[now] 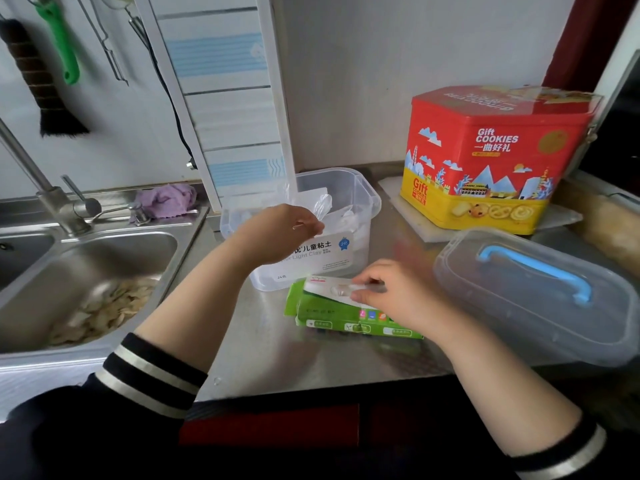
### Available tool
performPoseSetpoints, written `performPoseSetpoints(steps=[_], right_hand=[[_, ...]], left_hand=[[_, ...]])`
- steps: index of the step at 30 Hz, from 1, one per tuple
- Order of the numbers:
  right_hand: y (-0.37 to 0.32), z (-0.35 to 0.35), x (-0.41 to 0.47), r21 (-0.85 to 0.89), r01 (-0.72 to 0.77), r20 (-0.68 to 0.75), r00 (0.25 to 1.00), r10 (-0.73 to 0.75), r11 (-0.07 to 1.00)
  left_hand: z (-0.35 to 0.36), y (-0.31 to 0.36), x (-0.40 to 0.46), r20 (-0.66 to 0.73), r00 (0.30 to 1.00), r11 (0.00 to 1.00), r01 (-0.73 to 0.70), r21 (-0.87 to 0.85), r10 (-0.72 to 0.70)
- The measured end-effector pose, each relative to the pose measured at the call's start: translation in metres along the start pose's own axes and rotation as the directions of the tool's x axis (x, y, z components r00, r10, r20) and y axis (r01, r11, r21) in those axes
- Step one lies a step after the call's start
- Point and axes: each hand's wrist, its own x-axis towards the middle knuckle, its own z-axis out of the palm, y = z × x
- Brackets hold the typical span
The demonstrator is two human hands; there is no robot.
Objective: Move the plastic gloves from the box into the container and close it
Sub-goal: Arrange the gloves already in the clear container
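Pinching a thin clear glove between thumb and fingertips, the left hand hangs over the open container at frame centre, the film trailing down inside its near wall. The right hand, lower and to the right, curls its fingers on the slot of the green glove box, pinching what looks like the next glove; motion blur leaves that uncertain. The box lies flat on the steel surface, just in front of the container, its long axis running left to right. So the container sits directly beyond the box, and the left hand is the nearer one to it. The clear lid with a blue handle rests at the right edge, closest to the right hand. A red cookie tin stands upper right; a sink fills the left.
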Motion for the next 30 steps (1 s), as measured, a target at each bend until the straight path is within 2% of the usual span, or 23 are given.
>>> performPoseSetpoints(steps=[2, 4, 6, 7, 8, 9, 10, 11, 13, 16, 20, 24, 28, 30], right_hand=[[0.004, 0.004, 0.002, 0.036, 0.005, -0.046, 0.999, -0.003, 0.999], [0.007, 0.008, 0.003, 0.059, 0.001, -0.082, 0.997, 0.004, 0.998], [0.007, 0.011, 0.003, 0.081, -0.011, -0.116, 0.993, 0.020, 0.997], [0.007, 0.013, 0.002, 0.085, -0.015, -0.131, 0.991, 0.026, 0.996], [0.007, 0.014, 0.001, 0.078, -0.016, -0.146, 0.989, 0.028, 0.997], [0.007, 0.015, 0.001, 0.066, -0.014, -0.159, 0.987, 0.024, 0.998], [0.008, 0.015, 0.000, 0.076, -0.009, -0.165, 0.986, 0.022, 0.997], [0.008, 0.015, -0.001, 0.108, -0.010, -0.154, 0.988, 0.027, 0.994], [0.007, 0.010, -0.002, 0.175, -0.009, -0.098, 0.995, 0.027, 0.984], [0.005, 0.006, -0.002, 0.175, -0.001, -0.036, 0.999, 0.008, 0.985], [0.004, 0.002, -0.002, 0.199, 0.050, 0.050, 0.997, -0.061, 0.979], [0.003, -0.001, 0.001, 0.061, 0.067, 0.169, 0.983, -0.077, 0.996], [-0.001, 0.004, 0.003, -0.125, 0.107, 0.070, 0.993, -0.099, 0.986], [0.003, 0.012, 0.000, -0.109, 0.175, -0.028, 0.983, -0.179, 0.978]], left_hand=[[0.003, 0.001, -0.001, -0.038, 0.999, 1.000, 0.007, 0.020, -0.006], [0.009, 0.005, -0.007, -0.239, 0.967, 0.995, -0.079, 0.061, 0.092], [0.021, 0.013, -0.017, -0.522, 0.807, 0.960, -0.257, 0.113, 0.277], [0.029, 0.018, -0.024, -0.589, 0.734, 0.934, -0.338, 0.116, 0.339], [0.039, 0.022, -0.032, -0.589, 0.711, 0.909, -0.403, 0.106, 0.384], [0.050, 0.024, -0.039, -0.529, 0.745, 0.895, -0.440, 0.068, 0.406], [0.062, 0.025, -0.045, -0.421, 0.822, 0.906, -0.423, -0.002, 0.383], [0.073, 0.024, -0.051, -0.299, 0.898, 0.930, -0.360, -0.077, 0.323], [0.092, 0.015, -0.056, -0.126, 0.969, 0.961, -0.231, -0.152, 0.213], [0.106, 0.007, -0.059, -0.068, 0.979, 0.975, -0.196, -0.103, 0.190], [0.108, 0.005, -0.058, -0.083, 0.983, 0.965, -0.178, -0.193, 0.165], [0.110, 0.006, -0.059, -0.105, 0.986, 0.960, -0.149, -0.236, 0.127], [0.111, 0.007, -0.061, -0.100, 0.990, 0.958, -0.124, -0.259, 0.101], [0.112, 0.006, -0.060, -0.101, 0.991, 0.954, -0.117, -0.275, 0.092]])
